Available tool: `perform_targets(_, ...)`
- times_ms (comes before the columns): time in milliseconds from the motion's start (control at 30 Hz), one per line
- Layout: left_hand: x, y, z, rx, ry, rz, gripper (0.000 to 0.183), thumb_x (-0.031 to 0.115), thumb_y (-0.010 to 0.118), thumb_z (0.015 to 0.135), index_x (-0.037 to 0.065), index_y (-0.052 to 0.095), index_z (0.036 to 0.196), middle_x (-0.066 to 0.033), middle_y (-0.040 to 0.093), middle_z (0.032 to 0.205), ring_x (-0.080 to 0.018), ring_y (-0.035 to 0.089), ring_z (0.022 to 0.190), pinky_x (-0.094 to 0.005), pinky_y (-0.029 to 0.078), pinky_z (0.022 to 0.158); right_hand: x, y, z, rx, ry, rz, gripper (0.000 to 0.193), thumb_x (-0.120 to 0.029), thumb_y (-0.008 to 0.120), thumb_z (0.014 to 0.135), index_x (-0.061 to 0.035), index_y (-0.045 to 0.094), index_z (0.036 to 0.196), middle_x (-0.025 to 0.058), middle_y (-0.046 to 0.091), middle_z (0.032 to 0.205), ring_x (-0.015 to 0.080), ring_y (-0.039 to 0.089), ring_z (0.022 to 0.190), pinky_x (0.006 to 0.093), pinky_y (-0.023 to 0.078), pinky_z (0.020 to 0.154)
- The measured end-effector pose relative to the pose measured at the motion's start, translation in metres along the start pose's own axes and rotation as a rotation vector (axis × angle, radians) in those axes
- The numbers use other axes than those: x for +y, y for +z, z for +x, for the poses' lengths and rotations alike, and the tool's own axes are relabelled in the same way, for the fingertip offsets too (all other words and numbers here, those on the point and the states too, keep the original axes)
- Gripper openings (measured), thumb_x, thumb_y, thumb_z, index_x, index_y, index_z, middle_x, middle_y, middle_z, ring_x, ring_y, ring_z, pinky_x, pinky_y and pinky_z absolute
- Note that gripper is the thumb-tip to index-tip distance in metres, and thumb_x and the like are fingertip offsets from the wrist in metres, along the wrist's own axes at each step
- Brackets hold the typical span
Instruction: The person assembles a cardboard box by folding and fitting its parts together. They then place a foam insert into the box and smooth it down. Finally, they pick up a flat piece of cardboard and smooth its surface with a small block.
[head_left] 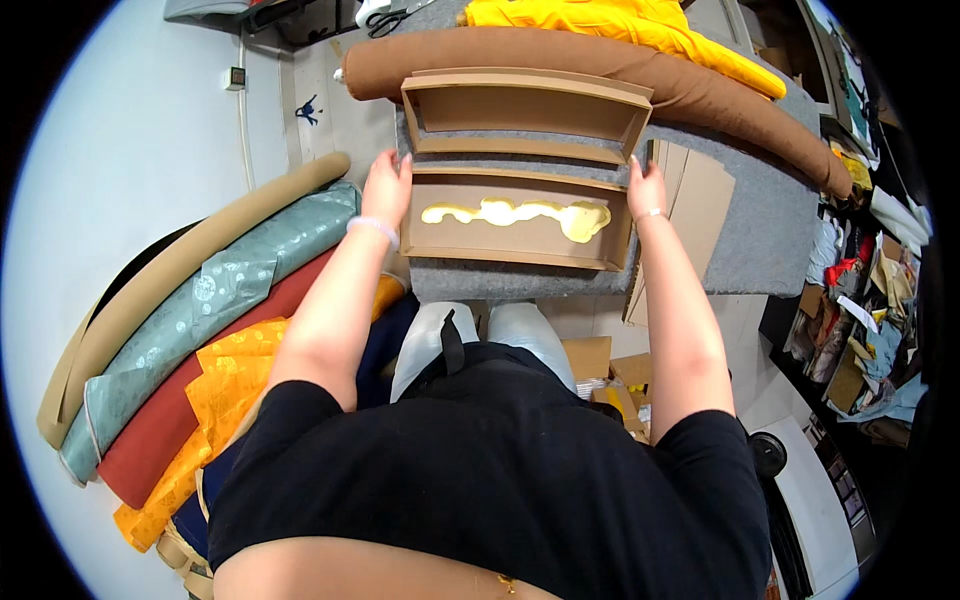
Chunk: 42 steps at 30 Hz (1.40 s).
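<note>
A shallow brown cardboard tray (520, 258) lies at the near edge of a grey felt-covered table. Inside it is a wavy pale-yellow shape (497, 211), with a wide rounded lobe at its right end. My left hand (385, 188) holds the tray at its far left corner, fingers pointing away from me. At the opposite end my right hand (648, 188) grips the far right corner, its thumb raised. Just beyond the tray stands a deeper rectangular cardboard frame (530, 106), close to my fingertips; grey felt shows through it. The undersides of both hands are hidden.
A long brown fabric roll (600, 60) and yellow cloth (600, 20) lie across the table's far side. Flat cardboard pieces (690, 205) rest at the right, beside scissors-free felt (760, 240). Several fabric rolls (240, 280) lean at left. Scraps (850, 330) fill the right side.
</note>
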<state>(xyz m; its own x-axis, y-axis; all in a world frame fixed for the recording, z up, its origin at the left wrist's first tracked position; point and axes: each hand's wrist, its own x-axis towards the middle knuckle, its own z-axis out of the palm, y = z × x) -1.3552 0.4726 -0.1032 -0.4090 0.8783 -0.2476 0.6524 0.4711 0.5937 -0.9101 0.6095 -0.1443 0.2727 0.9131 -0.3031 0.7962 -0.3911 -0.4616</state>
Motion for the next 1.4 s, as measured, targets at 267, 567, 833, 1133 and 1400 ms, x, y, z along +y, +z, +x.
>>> perform_targets(267, -0.003, -0.024, -0.072, -0.316, -0.029, 0.543, 0.037, 0.038, 0.055, 0.096, 0.003, 0.066, 0.091, -0.0187, 0.071, 0.090, -0.0385, 0.068, 0.087, -0.0493, 0.054, 0.080, -0.005, -0.062, -0.098, -0.367, -0.143, -0.716, 0.046, -0.046, 0.055, 0.096, -0.0026, 0.070, 0.101, 0.0190, 0.073, 0.095, 0.0346, 0.071, 0.092, 0.0448, 0.057, 0.081)
perform_targets(567, 0.020, -0.063, -0.082, -0.287, 0.036, 0.422, 0.033, 0.033, 0.056, 0.094, 0.003, 0.067, 0.085, -0.0198, 0.069, 0.087, -0.0395, 0.066, 0.087, -0.0490, 0.053, 0.078, -0.011, -0.095, -0.101, -0.379, -0.346, -0.706, 0.041, -0.039, 0.052, 0.097, -0.0034, 0.071, 0.090, 0.0188, 0.072, 0.090, 0.0361, 0.070, 0.086, 0.0465, 0.057, 0.078)
perform_targets(833, 0.039, -0.100, -0.102, -0.044, 0.190, 0.180, 0.031, 0.024, 0.064, 0.091, -0.002, 0.055, 0.077, -0.0216, 0.058, 0.073, -0.0414, 0.055, 0.070, -0.0461, 0.047, 0.068, -0.015, -0.139, -0.125, -0.270, -0.289, -0.246, 0.036, -0.032, 0.057, 0.096, 0.0010, 0.062, 0.082, 0.0245, 0.065, 0.082, 0.0397, 0.064, 0.077, 0.0458, 0.052, 0.071)
perform_targets(1133, 0.014, -0.087, -0.094, -0.142, -0.258, -0.301, 0.026, 0.022, 0.066, 0.088, 0.000, 0.060, 0.100, -0.0180, 0.069, 0.103, -0.0257, 0.066, 0.094, -0.0382, 0.051, 0.084, -0.014, -0.161, -0.127, -0.297, -0.307, 0.034, 0.037, -0.026, 0.062, 0.094, 0.0047, 0.053, 0.076, 0.0229, 0.055, 0.069, 0.0333, 0.050, 0.061, 0.0423, 0.045, 0.063)
perform_targets(1400, 0.013, -0.084, -0.106, -0.179, -0.171, -0.239, 0.042, 0.019, 0.061, 0.093, -0.001, 0.057, 0.129, -0.0226, 0.067, 0.118, -0.0340, 0.065, 0.110, -0.0392, 0.050, 0.095, -0.015, -0.171, -0.138, -0.338, -0.278, 0.012, 0.036, -0.026, 0.062, 0.093, 0.0042, 0.053, 0.075, 0.0216, 0.055, 0.067, 0.0298, 0.047, 0.059, 0.0411, 0.045, 0.062)
